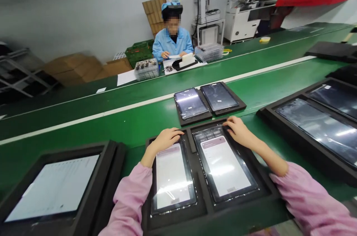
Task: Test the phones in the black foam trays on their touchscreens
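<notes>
Two lit tablets in clear film lie side by side in a black foam tray in front of me. My left hand [169, 139] reaches over the upper end of the left tablet [173, 176], its fingers stretched out across the top edge. At the top right corner of the right tablet [224, 165], my right hand [237, 130] rests with fingers apart and bent towards the rim of the foam tray [202, 191]. Both screens show a mostly white page with a purplish band near the top. Neither hand lifts anything.
Beyond the tray are two dark-screened tablets [192, 104] in black foam. Another foam tray [292, 139] with tablets stands right; a lit tablet [55, 187] lies left. Across the green bench [134, 117], a person in blue [173, 42] sits beside stacked clear trays [209, 52].
</notes>
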Tool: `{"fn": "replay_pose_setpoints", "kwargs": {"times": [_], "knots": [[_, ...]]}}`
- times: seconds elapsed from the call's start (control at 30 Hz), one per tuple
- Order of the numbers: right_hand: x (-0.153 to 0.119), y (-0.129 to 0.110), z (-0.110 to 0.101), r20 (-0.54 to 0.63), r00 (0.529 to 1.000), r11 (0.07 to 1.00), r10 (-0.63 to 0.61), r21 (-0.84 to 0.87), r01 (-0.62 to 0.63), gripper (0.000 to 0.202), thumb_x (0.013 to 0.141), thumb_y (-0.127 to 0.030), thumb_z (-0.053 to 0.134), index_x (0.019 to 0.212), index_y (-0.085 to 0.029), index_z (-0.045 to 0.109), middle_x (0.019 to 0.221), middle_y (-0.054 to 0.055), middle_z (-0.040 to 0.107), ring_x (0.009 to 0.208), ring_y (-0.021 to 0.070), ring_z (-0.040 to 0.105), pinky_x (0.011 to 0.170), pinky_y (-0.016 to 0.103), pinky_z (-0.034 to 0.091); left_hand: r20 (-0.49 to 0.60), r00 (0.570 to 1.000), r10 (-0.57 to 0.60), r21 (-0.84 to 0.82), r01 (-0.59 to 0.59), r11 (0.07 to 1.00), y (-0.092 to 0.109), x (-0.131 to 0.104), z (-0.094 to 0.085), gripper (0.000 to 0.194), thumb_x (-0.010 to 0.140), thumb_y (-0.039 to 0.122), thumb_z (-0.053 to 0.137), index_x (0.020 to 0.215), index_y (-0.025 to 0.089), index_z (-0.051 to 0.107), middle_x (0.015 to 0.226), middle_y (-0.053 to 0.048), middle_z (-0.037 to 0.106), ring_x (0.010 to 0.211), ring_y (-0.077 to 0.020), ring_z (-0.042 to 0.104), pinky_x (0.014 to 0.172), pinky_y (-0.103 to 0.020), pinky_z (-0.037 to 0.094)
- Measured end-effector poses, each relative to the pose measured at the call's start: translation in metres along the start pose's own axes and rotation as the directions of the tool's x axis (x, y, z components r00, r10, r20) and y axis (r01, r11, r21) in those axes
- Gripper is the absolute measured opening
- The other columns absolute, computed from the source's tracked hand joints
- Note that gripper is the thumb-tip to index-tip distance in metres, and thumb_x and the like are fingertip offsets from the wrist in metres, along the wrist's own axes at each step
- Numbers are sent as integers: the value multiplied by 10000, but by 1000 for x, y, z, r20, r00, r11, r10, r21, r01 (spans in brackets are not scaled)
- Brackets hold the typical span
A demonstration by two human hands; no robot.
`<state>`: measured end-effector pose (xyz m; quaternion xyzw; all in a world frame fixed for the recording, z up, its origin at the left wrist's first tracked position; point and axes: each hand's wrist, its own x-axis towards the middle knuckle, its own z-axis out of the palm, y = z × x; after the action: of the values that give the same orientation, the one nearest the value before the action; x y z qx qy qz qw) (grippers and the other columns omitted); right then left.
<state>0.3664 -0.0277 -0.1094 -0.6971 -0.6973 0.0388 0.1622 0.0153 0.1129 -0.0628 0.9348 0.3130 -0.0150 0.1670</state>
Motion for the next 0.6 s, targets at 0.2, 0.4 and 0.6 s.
{"fn": "replay_pose_setpoints", "kwargs": {"times": [0.2,0.4,0.6], "knots": [[-68,-2,27,-257,964,998,68,23,-64,346,787,-43,468,994,-150,723,1307,209,488,1070,366,534,862,563,558,-90,983,-163,94,171,981,34,-4,25,539,842,515,728,1279,235,582,1429,-172,546,1392,-410,436,1156,-782,184],[-64,1,32,-287,954,995,90,64,-74,313,781,-58,464,893,-193,723,1285,165,484,1067,335,540,894,539,566,-161,945,-284,158,309,938,59,4,34,542,780,402,748,1243,171,587,1271,-225,570,1239,-431,501,1107,-717,278],[-66,6,36,-240,960,989,144,72,-131,311,814,-100,473,1012,-192,695,1262,169,456,1120,361,495,888,547,550,-163,941,-298,164,323,932,61,2,26,436,834,373,655,1228,195,600,1219,-158,585,1157,-363,530,1073,-574,338]]}}
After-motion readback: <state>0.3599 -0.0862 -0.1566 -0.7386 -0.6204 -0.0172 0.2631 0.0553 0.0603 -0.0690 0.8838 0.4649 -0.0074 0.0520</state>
